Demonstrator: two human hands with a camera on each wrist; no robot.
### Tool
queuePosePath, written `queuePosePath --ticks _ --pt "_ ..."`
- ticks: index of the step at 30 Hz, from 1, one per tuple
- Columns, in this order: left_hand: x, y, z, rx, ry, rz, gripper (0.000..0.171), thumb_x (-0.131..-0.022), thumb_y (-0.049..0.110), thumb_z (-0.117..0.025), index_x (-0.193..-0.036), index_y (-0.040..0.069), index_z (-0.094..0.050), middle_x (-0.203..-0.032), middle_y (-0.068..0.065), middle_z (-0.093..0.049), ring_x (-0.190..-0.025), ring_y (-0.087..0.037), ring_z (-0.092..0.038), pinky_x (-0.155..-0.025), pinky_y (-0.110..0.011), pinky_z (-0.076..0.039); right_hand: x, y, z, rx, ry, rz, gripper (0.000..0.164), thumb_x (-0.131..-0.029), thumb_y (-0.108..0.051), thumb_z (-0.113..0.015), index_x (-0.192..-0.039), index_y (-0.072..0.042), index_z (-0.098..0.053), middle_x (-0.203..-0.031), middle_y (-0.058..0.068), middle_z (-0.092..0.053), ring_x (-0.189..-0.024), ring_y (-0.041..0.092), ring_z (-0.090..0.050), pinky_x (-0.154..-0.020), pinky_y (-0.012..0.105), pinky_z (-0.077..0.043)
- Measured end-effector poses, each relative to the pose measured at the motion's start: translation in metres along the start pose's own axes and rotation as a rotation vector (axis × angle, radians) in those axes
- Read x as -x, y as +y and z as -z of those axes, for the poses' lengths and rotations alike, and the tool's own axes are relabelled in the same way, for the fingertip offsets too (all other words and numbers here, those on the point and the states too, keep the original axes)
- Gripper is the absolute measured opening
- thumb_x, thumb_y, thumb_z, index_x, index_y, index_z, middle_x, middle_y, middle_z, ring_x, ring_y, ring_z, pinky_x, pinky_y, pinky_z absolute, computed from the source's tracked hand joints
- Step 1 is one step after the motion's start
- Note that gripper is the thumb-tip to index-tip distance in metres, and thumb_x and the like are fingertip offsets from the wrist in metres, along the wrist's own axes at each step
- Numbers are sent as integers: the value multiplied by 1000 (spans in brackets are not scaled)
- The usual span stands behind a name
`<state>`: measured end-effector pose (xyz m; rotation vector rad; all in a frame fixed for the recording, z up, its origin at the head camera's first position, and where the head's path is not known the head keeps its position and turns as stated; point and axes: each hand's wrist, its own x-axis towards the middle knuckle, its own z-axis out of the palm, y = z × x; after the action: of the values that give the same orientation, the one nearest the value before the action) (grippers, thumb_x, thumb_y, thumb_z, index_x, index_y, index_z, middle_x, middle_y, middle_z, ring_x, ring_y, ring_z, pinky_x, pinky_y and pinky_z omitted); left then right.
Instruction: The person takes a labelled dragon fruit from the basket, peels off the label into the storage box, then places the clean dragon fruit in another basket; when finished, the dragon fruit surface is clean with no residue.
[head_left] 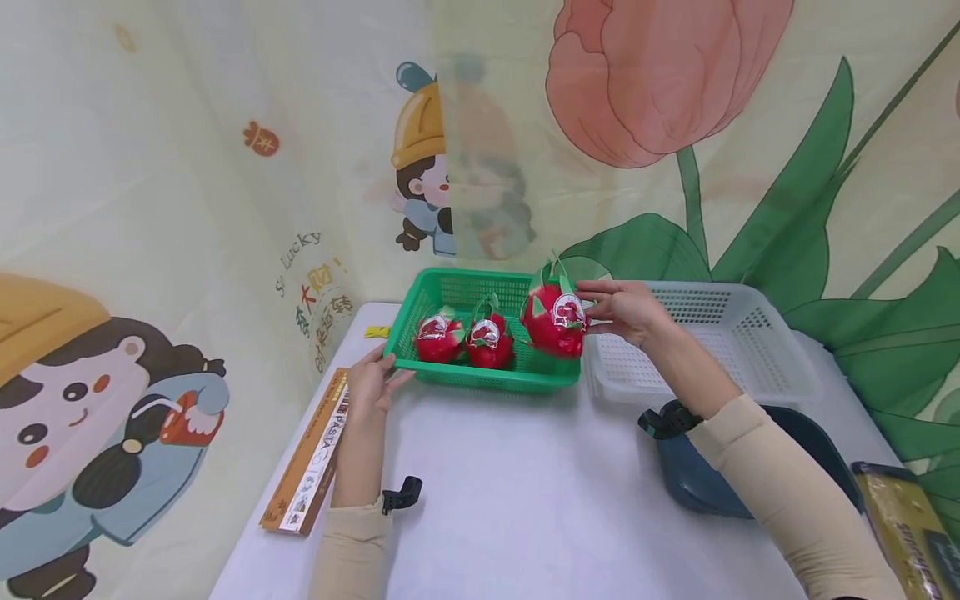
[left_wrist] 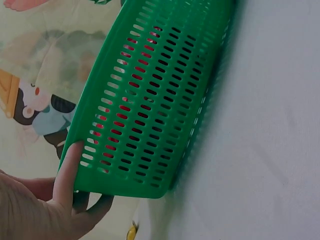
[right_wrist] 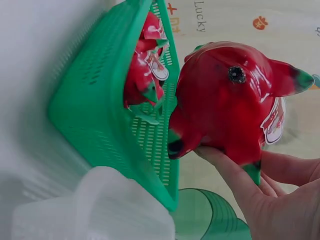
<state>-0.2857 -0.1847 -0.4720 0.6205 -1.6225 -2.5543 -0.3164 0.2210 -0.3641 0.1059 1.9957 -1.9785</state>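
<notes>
A red dragon fruit with green scale tips and a round label is held in my right hand, above the right end of the green basket. Thumb and fingers grip it from the right side, as the right wrist view also shows. Inside the basket sit two more labelled dragon fruits, one at the left and one near the middle. My left hand holds the basket's front left corner, its thumb lying along the outer wall in the left wrist view.
Right of the green basket stands a white perforated basket. A dark blue basin is partly hidden under my right forearm. A pasta box lies along the left edge, a yellow object behind it. A gold packet lies at the far right.
</notes>
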Motion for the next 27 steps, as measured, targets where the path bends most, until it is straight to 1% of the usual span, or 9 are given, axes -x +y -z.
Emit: queuePosePath --ticks 3,5,8,11,14,16,19,23,27 --pt "1 0 0 25 11 10 48 -107 -2 -48 -155 1 -47 -154 -24 -48 -138 -35 -53 -80 -36 -64 11 7 1 -5 12 8 54 -105 0 -53 -158 -2 -42 -161 19 -44 -129 37 -57 -100 49 -56" --pt "2 1 -1 28 15 15 48 -107 -2 -48 -155 1 -46 -155 -24 -48 -138 -34 -53 -81 -37 -64 17 11 2 -13 19 15 54 -105 -1 -53 -158 -2 -43 -160 19 -45 -122 32 -62 -97 48 -58" --pt "2 1 -1 30 20 22 48 -108 -1 -47 -156 2 -46 -155 -23 -47 -139 -33 -52 -82 -37 -64 28 18 3 -14 30 27 54 -105 -1 -53 -157 -2 -43 -160 20 -45 -107 20 -69 -92 44 -61" --pt "2 1 -1 28 26 29 48 -108 1 -47 -156 4 -46 -156 -21 -47 -139 -31 -52 -83 -37 -64 38 26 1 -11 50 42 53 -104 0 -54 -157 -1 -44 -158 22 -46 -100 16 -71 -88 39 -63" --pt "3 1 -1 29 44 32 48 -108 1 -48 -156 5 -47 -155 -21 -49 -139 -31 -53 -88 -39 -62 49 37 -2 -3 70 54 53 -104 -2 -57 -156 -2 -46 -156 23 -48 -99 15 -72 -86 36 -64" --pt "4 1 -2 29 55 35 48 -108 1 -48 -156 5 -47 -155 -20 -50 -138 -31 -54 -92 -40 -60 57 43 -4 -1 81 60 54 -103 -3 -58 -156 -2 -46 -156 23 -49 -102 16 -71 -87 36 -64" --pt "4 1 -4 25 50 35 49 -108 1 -48 -157 5 -45 -156 -20 -48 -140 -32 -52 -97 -42 -57 69 53 -6 3 112 67 54 -103 -6 -60 -156 -2 -46 -155 23 -50 -107 16 -68 -88 35 -63" --pt "3 0 -5 26 38 37 50 -109 2 -47 -158 6 -43 -158 -19 -47 -141 -31 -52 -98 -42 -57 84 64 -9 0 163 71 54 -103 -8 -62 -155 -4 -48 -154 21 -52 -112 18 -65 -87 34 -63" --pt "3 -3 -3 44 46 46 49 -109 1 -47 -158 6 -44 -157 -18 -48 -140 -29 -53 -97 -42 -58 98 77 -14 -4 185 61 54 -103 -8 -62 -155 -5 -49 -153 20 -53 -112 17 -65 -88 33 -63"
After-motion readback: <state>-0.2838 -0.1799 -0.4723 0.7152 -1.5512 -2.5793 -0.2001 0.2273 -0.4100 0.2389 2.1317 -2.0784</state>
